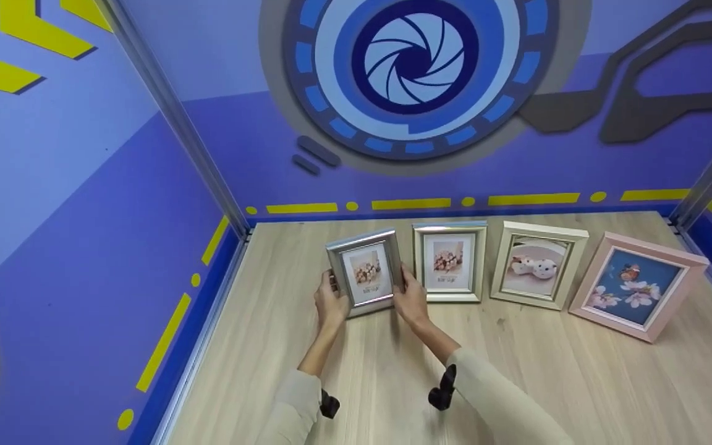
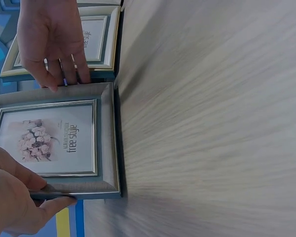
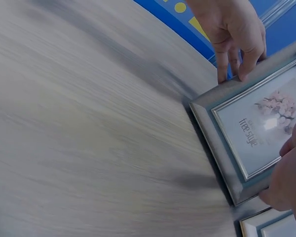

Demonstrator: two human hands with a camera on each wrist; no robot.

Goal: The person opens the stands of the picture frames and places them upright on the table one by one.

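A silver-grey picture frame (image 1: pixel 367 273) with a flower picture stands upright, slightly turned, on the wooden table. My left hand (image 1: pixel 331 305) grips its left edge, with the thumb at the front and fingers reaching behind. At the opposite edge, my right hand (image 1: pixel 411 301) holds the frame by its side. The lower edge of the grey frame (image 2: pixel 108 143) sits at the table surface in the left wrist view. Close beside the right hand stands a champagne-coloured picture frame (image 1: pixel 450 262) with a similar flower print. The fingertips behind the grey frame are hidden.
Farther right stand a cream picture frame (image 1: pixel 539 266) and a pink picture frame (image 1: pixel 639 286), the pink one angled inward. A blue-purple back wall (image 1: pixel 220 142) and a left side wall (image 1: pixel 84 247) enclose the wooden table (image 1: pixel 381 383).
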